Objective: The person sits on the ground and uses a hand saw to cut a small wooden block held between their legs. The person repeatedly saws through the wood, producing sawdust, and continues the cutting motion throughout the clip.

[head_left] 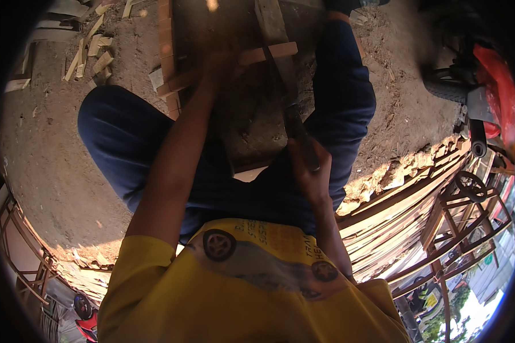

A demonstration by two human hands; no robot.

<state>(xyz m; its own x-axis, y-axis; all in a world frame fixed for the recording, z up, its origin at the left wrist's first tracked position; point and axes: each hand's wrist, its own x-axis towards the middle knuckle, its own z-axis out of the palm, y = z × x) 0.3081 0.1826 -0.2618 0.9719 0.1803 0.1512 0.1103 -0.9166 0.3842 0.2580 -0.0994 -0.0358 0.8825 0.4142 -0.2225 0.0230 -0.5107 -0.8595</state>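
Observation:
A light wooden strip (272, 51) lies crosswise over a dark board (246, 143) between my bent legs. My left hand (220, 57), in shadow near the top, is closed on that strip. My right hand (309, 166) grips the dark handle of a long-bladed tool (283, 77) near my right thigh. Its blade points away from me and reaches the strip, right of my left hand; whether it touches the wood I cannot tell.
Several wood offcuts (88, 51) lie on the dirt ground at upper left. A vehicle's red body (495, 91) and black wheel stand at right. Stacked planks (395, 206) and a frame (463, 240) are at lower right, another frame (23, 257) at lower left.

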